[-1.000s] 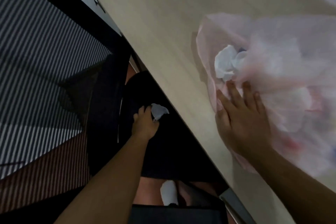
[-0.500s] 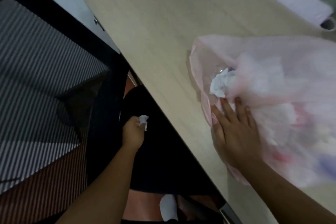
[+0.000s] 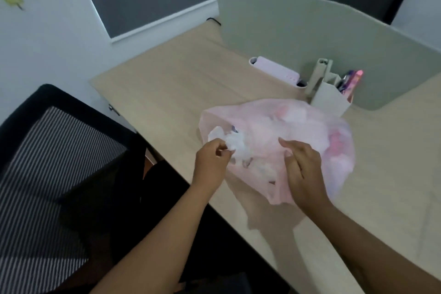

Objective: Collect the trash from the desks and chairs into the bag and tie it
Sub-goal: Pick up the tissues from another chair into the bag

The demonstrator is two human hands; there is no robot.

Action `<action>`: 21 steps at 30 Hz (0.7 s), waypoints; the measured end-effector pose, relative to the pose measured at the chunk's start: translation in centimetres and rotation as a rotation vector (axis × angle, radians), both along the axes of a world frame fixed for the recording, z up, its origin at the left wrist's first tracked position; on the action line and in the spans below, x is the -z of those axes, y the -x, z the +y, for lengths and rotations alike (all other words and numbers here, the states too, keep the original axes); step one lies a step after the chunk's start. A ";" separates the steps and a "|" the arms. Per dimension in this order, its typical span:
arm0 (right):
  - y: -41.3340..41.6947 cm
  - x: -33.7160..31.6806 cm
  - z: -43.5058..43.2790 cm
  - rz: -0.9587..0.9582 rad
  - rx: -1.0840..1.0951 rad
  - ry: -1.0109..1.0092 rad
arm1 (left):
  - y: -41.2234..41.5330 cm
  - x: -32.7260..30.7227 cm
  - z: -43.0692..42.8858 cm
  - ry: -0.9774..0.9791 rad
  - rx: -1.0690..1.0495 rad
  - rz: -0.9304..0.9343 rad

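A: Two hands in view; occupied how?

B: Pinching, with the left hand [image 3: 211, 163], a crumpled white tissue [image 3: 232, 143] right at the open mouth of the pink plastic bag [image 3: 310, 131]; gripping, with the curled fingers of the right hand [image 3: 303, 169], the near film of that bag, apparently to keep the mouth apart.

A: Position of the bag?

B: Slumped on its side on the light wood desk [image 3: 167, 83], close to the front edge; mouth turned toward the mesh office chair [image 3: 59, 150]; just in front of the pen holder [image 3: 330, 98], with the power strip [image 3: 276, 70] farther back.

A: Progress, judged from the fill?

B: Probably well along with the collecting; bulging with pale wads visible through the film; tissue at the mouth but not yet let go inside.

A: Remaining steps?

B: Releasing the tissue into the bag; checking for further scraps, with the chair seat too dark to judge; gathering the mouth and tying it; no knot started.
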State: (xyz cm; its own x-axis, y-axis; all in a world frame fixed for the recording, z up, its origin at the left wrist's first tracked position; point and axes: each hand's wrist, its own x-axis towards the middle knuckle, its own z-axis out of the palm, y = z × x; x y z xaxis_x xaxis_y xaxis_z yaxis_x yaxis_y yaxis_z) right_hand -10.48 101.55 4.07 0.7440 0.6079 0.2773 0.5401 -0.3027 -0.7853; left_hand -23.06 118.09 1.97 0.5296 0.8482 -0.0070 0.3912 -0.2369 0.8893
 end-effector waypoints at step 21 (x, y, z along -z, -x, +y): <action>0.3 -3.0 3.9 0.505 0.198 -0.025 | 26.5 -12.7 5.0 -0.675 -0.431 1.005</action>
